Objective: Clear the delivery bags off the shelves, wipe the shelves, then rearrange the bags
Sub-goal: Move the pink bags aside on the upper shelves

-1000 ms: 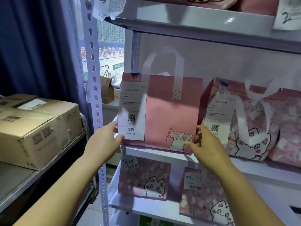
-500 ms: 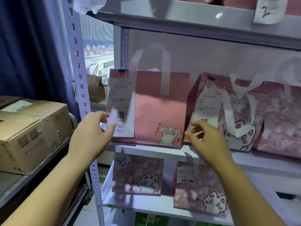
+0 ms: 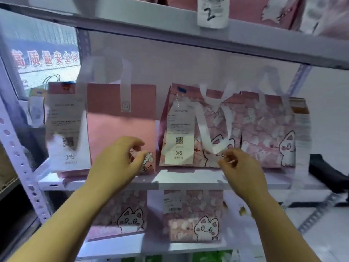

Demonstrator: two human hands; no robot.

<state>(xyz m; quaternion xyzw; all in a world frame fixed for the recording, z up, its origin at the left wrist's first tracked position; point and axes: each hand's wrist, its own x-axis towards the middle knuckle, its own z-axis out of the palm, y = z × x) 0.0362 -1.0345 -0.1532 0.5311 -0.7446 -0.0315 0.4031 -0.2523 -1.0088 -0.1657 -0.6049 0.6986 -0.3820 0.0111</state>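
Three pink delivery bags stand upright on the middle shelf (image 3: 188, 179). The plain pink bag (image 3: 120, 127) with receipt 366 is at the left. The cat-print bag (image 3: 190, 129) with receipt 046 is in the middle, and a second cat-print bag (image 3: 268, 133) stands to its right. My left hand (image 3: 117, 163) hovers in front of the plain bag's lower right corner, fingers apart, holding nothing. My right hand (image 3: 239, 167) is in front of the 046 bag's lower right, fingers loosely curled and empty.
Two more cat-print bags (image 3: 128, 214) (image 3: 192, 216) stand on the shelf below. The upper shelf (image 3: 170, 27) carries more pink bags and a tag marked 2. A perforated upright (image 3: 20, 157) runs down the left, and a black object (image 3: 328, 173) lies at the right.
Both hands have let go of the plain pink bag and shifted right. The view has swung right, so the cardboard boxes at the left are out of sight.
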